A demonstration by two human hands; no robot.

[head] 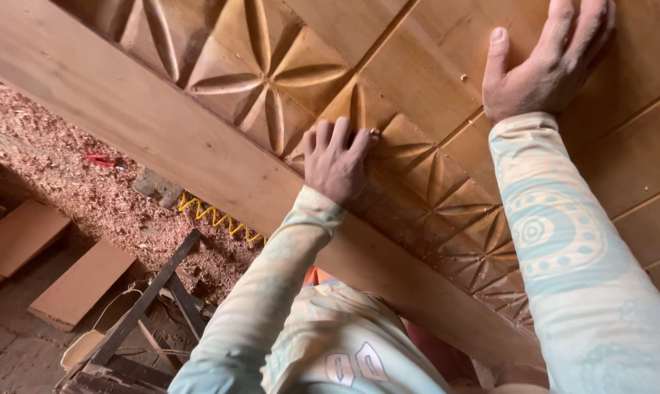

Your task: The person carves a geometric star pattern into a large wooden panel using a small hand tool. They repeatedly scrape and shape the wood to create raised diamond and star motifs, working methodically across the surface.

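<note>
Head view: left hand knuckles down on carved wooden panel, fingers curled, rubbing something small and hidden against petal grooves. Right hand flat, fingers spread, pressing plain boards above. Sawdust heap on floor below.

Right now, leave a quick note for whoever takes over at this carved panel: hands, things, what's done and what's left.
Left hand: curled, fingertips pressed on the carved panel at a petal carving; whether it holds anything small cannot be told.
Right hand: flat, open, braced on the plain boards beside the carvings.
Panel lies tilted across the view; petal carvings run in a band along it and look already cut.
Below: sawdust heap, yellow coiled cord, loose planks on the floor.
Left: whatever finishing the carving under the left hand needs; progress there is hidden.
</note>
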